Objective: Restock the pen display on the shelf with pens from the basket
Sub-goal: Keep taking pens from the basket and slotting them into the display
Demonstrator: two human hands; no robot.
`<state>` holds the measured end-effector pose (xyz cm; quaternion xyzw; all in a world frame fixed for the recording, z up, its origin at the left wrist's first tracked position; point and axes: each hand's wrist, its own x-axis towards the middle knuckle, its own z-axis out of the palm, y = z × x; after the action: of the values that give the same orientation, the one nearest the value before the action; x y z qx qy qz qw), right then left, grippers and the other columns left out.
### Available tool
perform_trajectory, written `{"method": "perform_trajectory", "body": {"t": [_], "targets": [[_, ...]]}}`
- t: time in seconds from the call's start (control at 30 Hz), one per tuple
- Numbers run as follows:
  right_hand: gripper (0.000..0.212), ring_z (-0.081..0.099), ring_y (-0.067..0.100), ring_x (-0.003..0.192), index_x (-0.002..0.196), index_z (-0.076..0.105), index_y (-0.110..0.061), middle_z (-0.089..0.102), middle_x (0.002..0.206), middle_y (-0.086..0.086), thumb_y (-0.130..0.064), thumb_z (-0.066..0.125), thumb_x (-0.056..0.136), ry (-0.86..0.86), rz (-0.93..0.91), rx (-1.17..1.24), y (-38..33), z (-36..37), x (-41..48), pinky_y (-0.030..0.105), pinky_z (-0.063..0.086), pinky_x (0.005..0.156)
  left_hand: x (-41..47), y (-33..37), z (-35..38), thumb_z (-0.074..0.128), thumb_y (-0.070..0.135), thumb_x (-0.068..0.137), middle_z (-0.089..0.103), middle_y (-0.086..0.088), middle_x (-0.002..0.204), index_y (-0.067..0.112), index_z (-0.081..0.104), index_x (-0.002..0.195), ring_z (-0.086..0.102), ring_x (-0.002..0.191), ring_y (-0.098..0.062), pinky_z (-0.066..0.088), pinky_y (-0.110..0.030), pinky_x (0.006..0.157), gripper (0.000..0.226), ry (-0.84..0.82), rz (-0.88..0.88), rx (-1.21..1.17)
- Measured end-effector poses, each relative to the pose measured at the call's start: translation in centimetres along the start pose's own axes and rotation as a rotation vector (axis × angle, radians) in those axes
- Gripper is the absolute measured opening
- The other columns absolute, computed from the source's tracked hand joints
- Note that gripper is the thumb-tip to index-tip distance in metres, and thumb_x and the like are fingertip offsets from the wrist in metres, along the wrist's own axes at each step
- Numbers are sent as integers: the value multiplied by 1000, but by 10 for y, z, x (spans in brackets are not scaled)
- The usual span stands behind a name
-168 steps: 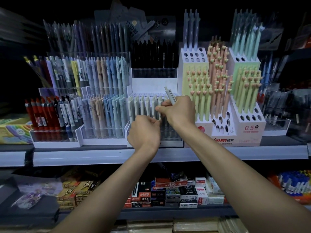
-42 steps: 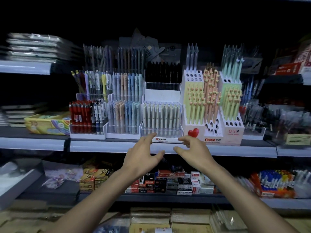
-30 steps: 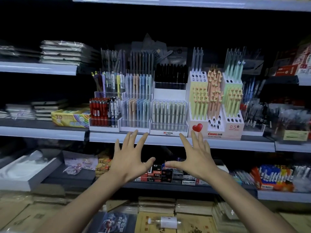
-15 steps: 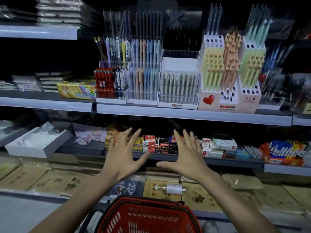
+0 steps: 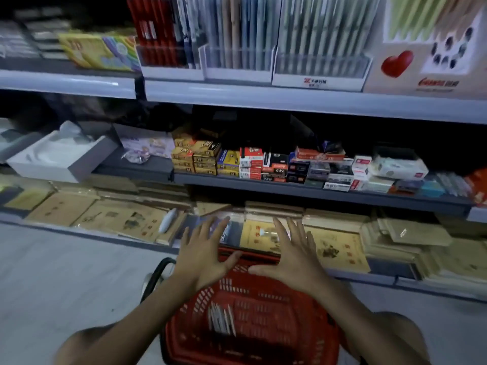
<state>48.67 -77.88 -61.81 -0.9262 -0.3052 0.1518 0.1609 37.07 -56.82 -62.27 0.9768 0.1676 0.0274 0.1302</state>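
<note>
Dim shop aisle: high above the left hand (image 5: 203, 255) and right hand (image 5: 292, 259), a grey shelf (image 5: 290, 101) bearing the pen display (image 5: 319, 48), small boxes (image 5: 263, 164) one tier lower, flat brown booklets (image 5: 340, 248) on the lowest tier just past the fingertips. Bare pale floor (image 5: 66, 272) off to the left of the left hand; directly beneath both, a red basket (image 5: 290, 306) with a small bundle of pens (image 5: 221, 318) lying on its bottom, below the left wrist. Both hands spread wide, palms down, thumbs nearly meeting, holding nothing, above the basket's far rim.
</note>
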Motion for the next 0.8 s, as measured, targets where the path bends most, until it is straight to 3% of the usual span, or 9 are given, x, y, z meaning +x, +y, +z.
{"method": "perform_trajectory", "body": {"t": [0.1, 0.23, 0.57, 0.73, 0.8], "targets": [[141, -23, 28, 156, 161, -13, -39, -18, 171, 0, -100, 57, 54, -111, 1, 45, 11, 39, 2, 56, -3, 127, -8, -16, 38, 19, 88, 82, 19, -3, 172, 39, 2, 165, 20, 157, -29, 18, -53, 126, 97, -144, -53, 47], [149, -29, 29, 154, 160, -15, -40, -23, 170, -1, -104, 56, 46, -286, 45, 27, 29, 95, 8, 53, -6, 127, -22, -37, 85, 44, 76, 92, 16, -8, 172, 39, 0, 165, 19, 156, -33, 26, -53, 121, 93, -366, -150, 28], [147, -18, 33, 156, 162, -10, -33, -15, 170, 5, -88, 74, 54, -584, 120, 77, 52, 232, 21, 52, 1, 126, -41, -70, 192, 53, 67, 91, 21, -8, 170, 37, 8, 164, 29, 152, -35, 30, -54, 121, 91, -638, -325, -65], [125, 4, 36, 158, 165, 2, -18, 1, 170, 19, -58, 82, 77, -698, 177, 234, 59, 294, 38, 50, 16, 127, -34, -86, 243, 53, 70, 75, 16, -6, 171, 41, 7, 164, 32, 151, -39, 37, -58, 117, 104, -774, -442, -190], [116, 14, 35, 157, 164, 11, -17, 13, 169, 17, -53, 81, 78, -636, 240, 262, 63, 322, 47, 49, 19, 126, -30, -97, 272, 48, 75, 68, 26, -7, 169, 42, 11, 162, 36, 149, -39, 39, -57, 116, 106, -799, -500, -272]]}}
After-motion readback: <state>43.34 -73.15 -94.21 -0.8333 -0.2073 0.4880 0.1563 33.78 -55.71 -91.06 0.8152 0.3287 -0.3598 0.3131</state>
